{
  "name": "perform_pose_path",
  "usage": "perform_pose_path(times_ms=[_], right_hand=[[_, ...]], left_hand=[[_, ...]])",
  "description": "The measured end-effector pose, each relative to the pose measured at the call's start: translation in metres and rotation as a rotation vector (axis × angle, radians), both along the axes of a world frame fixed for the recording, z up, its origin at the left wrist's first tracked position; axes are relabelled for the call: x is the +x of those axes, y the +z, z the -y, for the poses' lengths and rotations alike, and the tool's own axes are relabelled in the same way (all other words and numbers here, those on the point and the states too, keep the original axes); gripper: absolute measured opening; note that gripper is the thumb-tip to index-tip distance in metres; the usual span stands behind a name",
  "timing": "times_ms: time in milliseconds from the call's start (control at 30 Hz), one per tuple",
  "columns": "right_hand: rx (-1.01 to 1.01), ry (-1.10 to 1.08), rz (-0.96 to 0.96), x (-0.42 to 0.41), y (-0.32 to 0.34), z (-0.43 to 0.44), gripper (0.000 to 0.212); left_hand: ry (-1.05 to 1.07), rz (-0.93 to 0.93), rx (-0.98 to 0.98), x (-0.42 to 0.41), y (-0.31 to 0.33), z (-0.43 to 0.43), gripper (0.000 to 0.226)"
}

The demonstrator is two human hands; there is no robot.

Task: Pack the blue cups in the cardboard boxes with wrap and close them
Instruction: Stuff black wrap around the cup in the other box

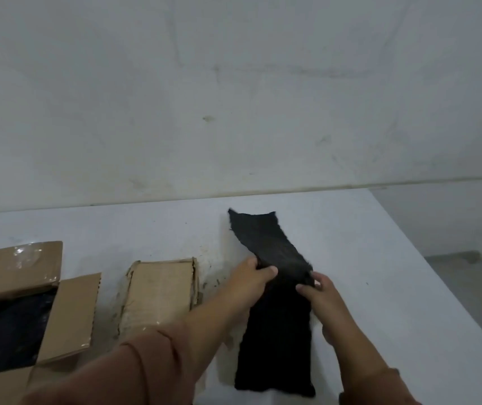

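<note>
The left hand [253, 274] curls round one edge of the long black wrap sheet [275, 331] on the white table [380, 258]; the right hand [321, 293] pinches the other edge. Pull evenly so it lies flat. The open brown cardboard box [70, 317] sits far left. No blue cups show.

Bare table [380, 273] is running free right of the black wrap [275, 331]. Closed box [160, 290] and open box [70, 317] are crowding the left side. Wall [234, 112] is blocking the far edge.
</note>
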State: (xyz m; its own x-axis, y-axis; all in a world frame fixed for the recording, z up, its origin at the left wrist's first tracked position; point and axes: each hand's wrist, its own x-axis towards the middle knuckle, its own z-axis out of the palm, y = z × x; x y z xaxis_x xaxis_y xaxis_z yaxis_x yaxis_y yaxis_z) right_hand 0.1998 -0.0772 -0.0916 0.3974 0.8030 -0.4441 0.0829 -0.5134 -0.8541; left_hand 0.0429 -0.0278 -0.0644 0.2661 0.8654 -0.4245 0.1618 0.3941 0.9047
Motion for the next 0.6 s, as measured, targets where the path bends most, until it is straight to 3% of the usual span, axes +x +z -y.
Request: perform_pose_path(times_ms=[67, 133, 267, 367, 500, 600], right_hand=[[0.05, -0.046, -0.324, -0.003, 0.017, -0.007, 0.045], [0.189, -0.024, -0.472, -0.012, 0.039, -0.016, 0.056], [0.431, 0.166, -0.371, -0.045, 0.099, -0.033, 0.069], [0.494, 0.36, -0.326, -0.069, 0.147, -0.038, 0.062], [0.523, 0.496, -0.448, -0.108, 0.193, -0.038, 0.045], [0.661, 0.488, -0.263, -0.147, 0.212, -0.036, 0.047]], left_hand=[[-0.003, 0.036, 0.076, -0.018, 0.022, -0.01, 0.015], [0.051, 0.084, 0.116, -0.041, 0.045, -0.017, 0.01], [0.148, 0.155, 0.214, -0.099, 0.09, -0.021, 0.009], [0.157, 0.147, 0.374, -0.144, 0.122, -0.015, 0.014], [0.091, 0.104, 0.552, -0.2, 0.158, 0.004, 0.015], [0.131, -0.036, 0.757, -0.241, 0.176, 0.017, 0.012]])
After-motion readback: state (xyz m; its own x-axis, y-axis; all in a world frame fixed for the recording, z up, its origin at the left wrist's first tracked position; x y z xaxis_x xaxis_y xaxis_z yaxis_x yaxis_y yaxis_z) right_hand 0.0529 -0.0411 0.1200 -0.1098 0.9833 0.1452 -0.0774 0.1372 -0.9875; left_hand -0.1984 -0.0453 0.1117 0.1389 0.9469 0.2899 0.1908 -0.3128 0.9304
